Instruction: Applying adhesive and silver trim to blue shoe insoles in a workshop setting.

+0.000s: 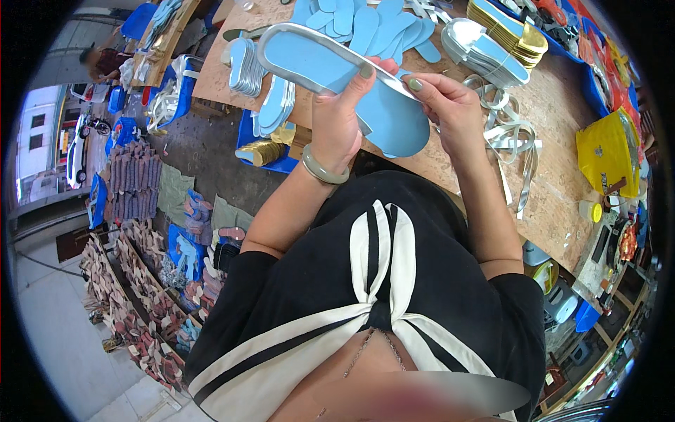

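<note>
A light-blue shoe insole is held up over the table's near edge, its rounded ends pointing far left and near right. Silver edging tape runs round its far-left end and along part of its sides. My left hand grips the insole at its middle, thumb on top. At the insole's right edge, my right hand pinches the silver tape between thumb and forefinger. Loose silver strips lie curled on the table beside my right hand. Behind the held piece are loose blue insoles.
Bundled insoles stand left on the wooden table; a silver-edged stack and a gold-edged stack are at the back right. A yellow bag sits at the right. Heaped shoe pieces cover the left floor.
</note>
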